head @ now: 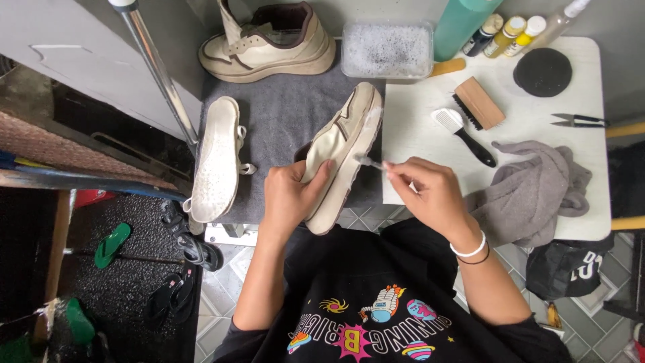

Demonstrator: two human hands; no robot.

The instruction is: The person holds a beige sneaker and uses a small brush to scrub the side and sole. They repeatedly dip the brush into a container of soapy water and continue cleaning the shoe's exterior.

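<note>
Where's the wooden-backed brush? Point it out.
In the head view, the wooden-backed brush lies on the white table, right of centre, just above the black-handled brush and left of the round black pad.

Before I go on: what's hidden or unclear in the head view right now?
- Small brush in the right hand: handle hidden by fingers, bristles blurred.
- Shoe in the left hand: heel end covered by that hand.
- Bottles: tops cut off by the upper edge.
</note>
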